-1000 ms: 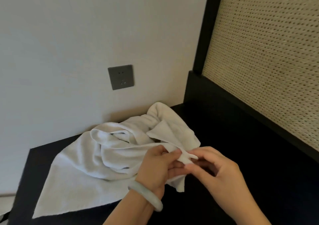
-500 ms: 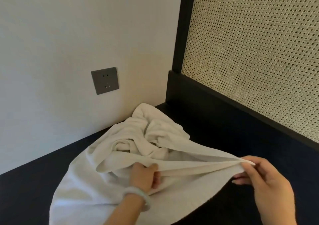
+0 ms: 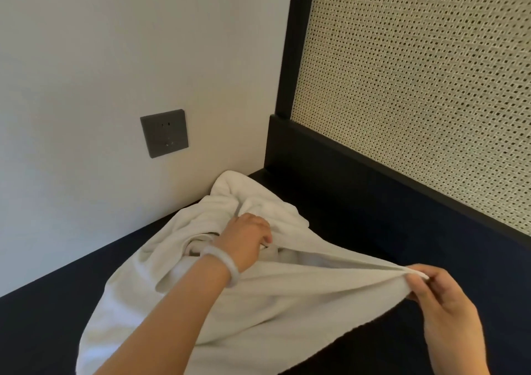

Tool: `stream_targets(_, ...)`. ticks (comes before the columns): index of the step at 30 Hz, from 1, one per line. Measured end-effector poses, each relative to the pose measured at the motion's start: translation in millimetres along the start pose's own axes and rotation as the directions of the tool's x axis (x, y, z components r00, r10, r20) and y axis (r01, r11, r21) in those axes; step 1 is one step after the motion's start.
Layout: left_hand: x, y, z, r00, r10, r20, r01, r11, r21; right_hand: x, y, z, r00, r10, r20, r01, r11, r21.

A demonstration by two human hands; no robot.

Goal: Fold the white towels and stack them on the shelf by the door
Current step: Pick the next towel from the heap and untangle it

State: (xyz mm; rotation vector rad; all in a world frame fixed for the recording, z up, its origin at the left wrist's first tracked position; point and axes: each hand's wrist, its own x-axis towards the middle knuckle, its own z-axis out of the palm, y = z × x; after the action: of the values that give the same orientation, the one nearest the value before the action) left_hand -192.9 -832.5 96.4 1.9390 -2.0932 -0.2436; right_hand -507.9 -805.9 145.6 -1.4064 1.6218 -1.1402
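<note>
A crumpled white towel point(image 3: 287, 297) lies on a dark surface point(image 3: 388, 225) in the corner by the wall. My right hand point(image 3: 448, 311) pinches a corner of the towel at the lower right and holds its edge stretched taut. My left hand point(image 3: 247, 238), with a pale bangle on the wrist, reaches into the bunched middle of the towel with fingers curled round a fold of it. The far end of the towel is heaped against the wall.
A grey wall socket point(image 3: 164, 133) sits on the white wall above the towel. A woven cane panel point(image 3: 416, 87) in a black frame point(image 3: 290, 44) rises along the right side. The dark surface extends left point(image 3: 43, 325) and right of the towel.
My left hand has moved further away from me, from the stretched edge into the bunched middle of the towel. My right hand still holds the corner taut at the right.
</note>
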Motion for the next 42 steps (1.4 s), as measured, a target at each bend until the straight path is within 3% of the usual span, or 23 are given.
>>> stream_targets(3,14.8,-16.5,11.2,0.994,0.012,0.112,-0.012,1.0,-0.005,-0.7,2.3,-4.6,1.0,-0.016,0.003,0.016,1.0,0.011)
stream_targets(6,12.9,-21.1,7.6,0.995,-0.031,0.095,0.046,0.986,-0.163,-2.6,5.2,-7.3,1.0,-0.02,0.002,0.019,0.999,0.037)
stream_targets(10,11.8,-19.2,8.7,0.991,-0.038,0.13,0.06,0.983,-0.171,-3.5,8.0,-7.2,1.0,-0.009,-0.011,0.01,0.998,0.069)
stream_targets(12,9.8,-17.1,11.3,0.993,-0.11,0.05,0.118,0.964,-0.238,-2.1,10.1,-6.6,1.0,0.002,-0.021,-0.001,0.997,0.077)
stream_targets(14,6.6,-15.6,9.0,0.978,-0.186,-0.095,0.131,0.9,-0.417,-0.7,12.0,-5.3,0.999,0.018,-0.032,-0.015,0.995,0.095)
stream_targets(17,-0.2,-3.5,-11.9,0.945,-0.17,-0.279,-0.023,0.816,-0.577,1.4,15.4,-5.1,0.998,0.042,-0.054,-0.036,0.994,0.103)
stream_targets(20,-14.7,0.5,-43.0,0.927,0.139,-0.349,-0.302,0.827,-0.473,5.9,20.1,-7.7,0.991,0.07,-0.112,-0.053,0.988,0.144)
stream_targets(23,-26.2,-14.6,-42.2,0.94,0.315,-0.128,-0.337,0.911,-0.239,11.1,21.6,-11.0,0.982,0.086,-0.169,-0.047,0.974,0.221)
stream_targets(26,-41.1,-20.5,-21.7,0.946,0.318,0.057,-0.311,0.944,-0.11,14.3,22.3,-12.0,0.987,0.055,-0.154,-0.023,0.979,0.2)
stream_targets(31,-56.9,-13.1,-4.7,0.945,0.325,-0.03,-0.324,0.926,-0.195,24.1,26.8,-13.6,0.994,0.091,-0.067,-0.081,0.988,0.132)
stream_targets(32,-58.4,-12.0,-2.6,0.939,0.342,-0.015,-0.341,0.927,-0.155,27.3,26.9,-14.0,0.994,0.097,-0.054,-0.091,0.99,0.111)
stream_targets(34,-57.0,-10.1,4.3,0.93,0.368,0.02,-0.368,0.925,0.093,32.8,26.2,-13.6,0.994,0.105,-0.031,-0.102,0.992,0.076)
stream_targets(36,-51.4,-7.4,10.7,0.951,0.306,-0.048,-0.28,0.917,0.285,35.9,25.2,-10.4,0.994,0.109,-0.008,-0.109,0.992,0.062)
stream_targets(39,-47.5,3.8,12.6,0.939,0.293,-0.18,-0.243,0.935,0.257,38.7,23.2,-5.2,0.993,0.11,-0.028,-0.108,0.992,0.072)
stream_targets(42,-55.3,15.4,24.4,0.949,0.289,-0.125,-0.255,0.938,0.234,41.5,20.4,-4.5,0.99,0.132,-0.051,-0.127,0.987,0.096)
